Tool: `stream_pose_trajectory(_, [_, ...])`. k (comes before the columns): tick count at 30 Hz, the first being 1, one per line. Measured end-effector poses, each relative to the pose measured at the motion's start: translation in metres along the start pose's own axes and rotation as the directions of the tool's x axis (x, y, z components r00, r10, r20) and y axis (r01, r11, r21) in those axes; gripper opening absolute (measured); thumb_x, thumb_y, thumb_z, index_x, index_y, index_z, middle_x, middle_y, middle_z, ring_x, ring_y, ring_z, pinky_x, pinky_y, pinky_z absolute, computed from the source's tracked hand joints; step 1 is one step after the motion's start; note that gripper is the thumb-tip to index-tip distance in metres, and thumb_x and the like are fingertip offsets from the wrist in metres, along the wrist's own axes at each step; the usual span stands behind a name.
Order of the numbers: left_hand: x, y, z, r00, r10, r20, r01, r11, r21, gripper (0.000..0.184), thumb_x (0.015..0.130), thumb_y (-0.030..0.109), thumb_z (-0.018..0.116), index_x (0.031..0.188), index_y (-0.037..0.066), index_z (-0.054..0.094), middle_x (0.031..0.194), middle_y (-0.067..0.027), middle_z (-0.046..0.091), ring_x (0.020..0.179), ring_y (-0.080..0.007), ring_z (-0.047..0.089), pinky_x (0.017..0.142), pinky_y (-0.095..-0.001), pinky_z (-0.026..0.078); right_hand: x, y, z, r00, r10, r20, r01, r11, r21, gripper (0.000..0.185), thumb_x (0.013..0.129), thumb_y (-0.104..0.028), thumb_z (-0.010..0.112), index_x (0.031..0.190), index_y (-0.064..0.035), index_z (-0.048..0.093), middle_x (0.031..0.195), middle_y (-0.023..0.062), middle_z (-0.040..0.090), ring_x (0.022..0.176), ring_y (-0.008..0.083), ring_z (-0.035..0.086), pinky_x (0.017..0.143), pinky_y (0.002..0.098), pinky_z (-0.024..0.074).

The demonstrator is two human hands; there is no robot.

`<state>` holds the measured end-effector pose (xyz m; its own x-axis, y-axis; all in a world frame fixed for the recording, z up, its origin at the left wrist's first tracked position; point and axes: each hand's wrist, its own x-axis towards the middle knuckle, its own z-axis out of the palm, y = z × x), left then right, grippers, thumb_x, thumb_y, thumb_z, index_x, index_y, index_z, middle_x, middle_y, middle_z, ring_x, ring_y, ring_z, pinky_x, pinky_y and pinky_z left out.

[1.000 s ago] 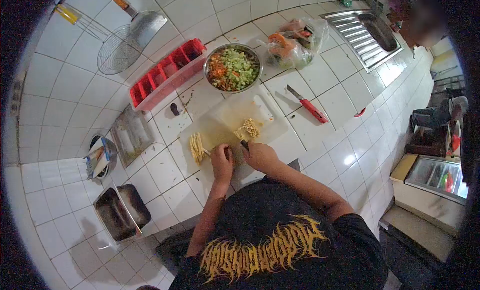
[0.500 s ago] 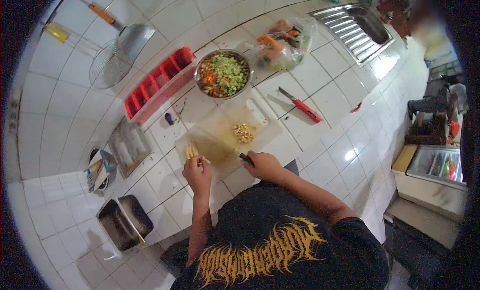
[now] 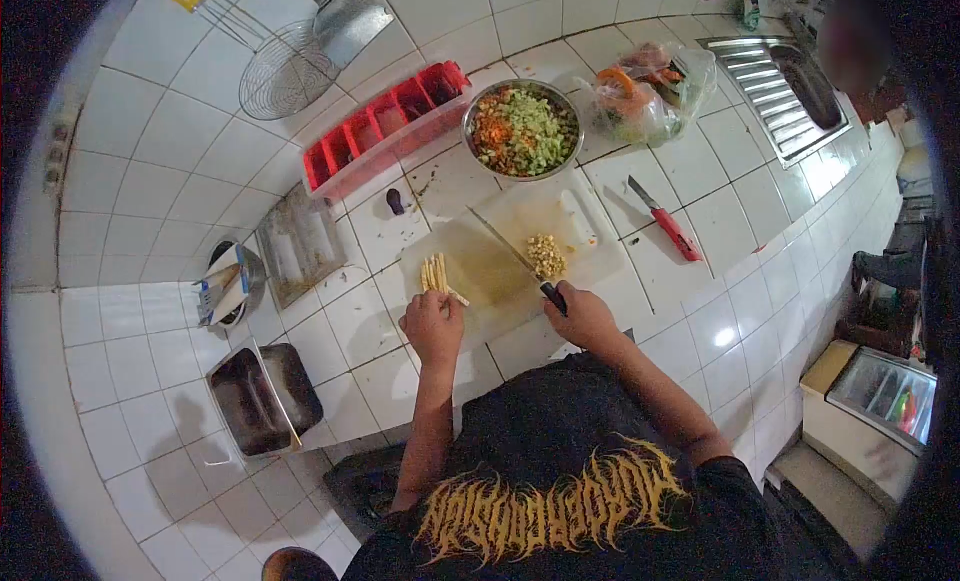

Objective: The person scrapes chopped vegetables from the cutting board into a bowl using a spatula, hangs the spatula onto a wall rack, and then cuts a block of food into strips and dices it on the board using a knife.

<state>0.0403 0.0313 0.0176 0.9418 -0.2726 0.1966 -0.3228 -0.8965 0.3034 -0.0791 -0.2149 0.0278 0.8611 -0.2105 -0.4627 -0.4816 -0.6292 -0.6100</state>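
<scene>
My left hand (image 3: 433, 326) rests at the left part of a translucent cutting board (image 3: 480, 316), its fingers closed on a small bundle of pale yellow vegetable sticks (image 3: 434, 272). The sticks' exact kind is hard to make out. In my right hand (image 3: 583, 318) is the black handle of a kitchen knife (image 3: 508, 243). Its long blade points up and left over the board, between the sticks and a small heap of chopped pale yellow pieces (image 3: 546, 256). A steel bowl (image 3: 468, 153) of diced green and orange vegetables stands behind the board.
A red-handled knife (image 3: 675, 233) lies right of the board. Beyond are a plastic bag of vegetables (image 3: 650, 96) and a sink (image 3: 740, 71). A red compartment box (image 3: 385, 121), a dark purple piece (image 3: 396, 202) and a metal tray (image 3: 300, 243) are to the left.
The camera view has shifted, so the counter appears further right. The knife blade, blurred before, now shows clearly. Both hands keep their holds.
</scene>
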Motion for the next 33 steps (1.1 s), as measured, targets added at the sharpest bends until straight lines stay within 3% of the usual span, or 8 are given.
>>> stream_pose_trajectory(4, [0.001,0.003,0.002,0.995,-0.067,0.071,0.063,0.996,0.056,0.02,0.083,0.028,0.075,0.086,0.013,0.063,0.082,-0.0051,0.065,0.082,-0.028,0.064,0.073,-0.0468,0.042,0.0,0.0,-0.001,1.0,-0.003,-0.006,0.003,1.0,0.017,0.04,0.097,-0.041,0.056,0.106,-0.0019,0.056,0.086,0.027,0.069,0.083,0.0472,0.068,0.075,0.0574,0.0527])
stream_pose_trajectory(6, [0.004,0.002,0.003,0.99,-0.133,0.035,0.134,0.991,-0.027,0.021,0.083,0.03,0.076,0.085,0.013,0.064,0.081,-0.0053,0.065,0.082,-0.0288,0.064,0.073,-0.0479,0.043,0.0,0.001,-0.001,1.0,-0.009,-0.007,0.009,1.0,0.014,0.04,0.096,-0.041,0.056,0.106,-0.0022,0.056,0.086,0.0269,0.069,0.082,0.0472,0.068,0.074,0.0577,0.0526])
stream_pose_trajectory(13, [0.009,-0.004,0.009,0.995,-0.097,-0.019,0.098,0.993,0.059,0.021,0.082,0.03,0.075,0.083,0.011,0.065,0.08,-0.0059,0.067,0.082,-0.0299,0.065,0.072,-0.0497,0.044,0.003,0.005,0.003,0.999,-0.03,-0.029,0.03,0.999,0.019,0.038,0.096,-0.04,0.057,0.105,-0.0036,0.057,0.084,0.0258,0.069,0.08,0.0467,0.068,0.073,0.0582,0.0519])
stream_pose_trajectory(18, [0.014,-0.004,0.001,0.982,-0.174,0.072,0.178,0.982,-0.061,0.018,0.08,0.026,0.073,0.084,0.01,0.066,0.08,-0.0063,0.069,0.077,-0.0293,0.067,0.071,-0.0488,0.047,0.005,0.007,0.005,0.999,-0.023,-0.025,0.023,0.999,0.023,0.039,0.096,-0.041,0.057,0.105,-0.0037,0.057,0.084,0.0256,0.069,0.08,0.0464,0.068,0.073,0.058,0.0524])
stream_pose_trajectory(28, [0.012,-0.002,-0.013,0.971,-0.237,0.028,0.236,0.935,-0.266,0.016,0.086,0.02,0.073,0.091,0.006,0.067,0.08,-0.0105,0.069,0.069,-0.0274,0.068,0.067,-0.0417,0.053,0.003,0.002,0.001,1.0,-0.008,-0.01,0.009,1.0,0.03,0.04,0.096,-0.043,0.057,0.103,-0.0034,0.059,0.083,0.0253,0.069,0.08,0.0464,0.068,0.074,0.0575,0.0528])
stream_pose_trajectory(30, [0.01,0.006,-0.015,0.985,-0.173,0.003,0.156,0.881,-0.446,0.017,0.086,0.02,0.074,0.092,0.006,0.067,0.085,-0.0104,0.068,0.075,-0.0283,0.067,0.074,-0.0438,0.052,0.002,0.002,0.001,1.0,-0.002,-0.006,0.002,0.999,0.05,0.04,0.096,-0.043,0.057,0.103,-0.0036,0.059,0.083,0.0251,0.069,0.081,0.0462,0.068,0.074,0.0572,0.0526])
stream_pose_trajectory(31, [0.009,0.011,-0.012,0.983,-0.182,0.01,0.167,0.879,-0.447,0.017,0.086,0.02,0.074,0.092,0.006,0.067,0.085,-0.0104,0.068,0.075,-0.0283,0.067,0.074,-0.0438,0.052,0.001,0.002,0.001,1.0,0.001,-0.002,-0.001,0.997,0.071,0.039,0.096,-0.043,0.057,0.103,-0.0038,0.059,0.082,0.025,0.069,0.082,0.046,0.068,0.075,0.057,0.0523])
stream_pose_trajectory(33, [0.004,0.024,-0.003,0.997,0.07,0.034,-0.056,0.952,-0.302,0.019,0.087,0.021,0.074,0.097,0.006,0.066,0.09,-0.0086,0.067,0.087,-0.0302,0.065,0.086,-0.0461,0.047,0.002,-0.002,0.002,1.0,0.006,0.0,-0.006,0.997,0.083,0.04,0.097,-0.043,0.057,0.103,-0.0031,0.059,0.083,0.0255,0.069,0.083,0.0468,0.068,0.076,0.0572,0.0518])
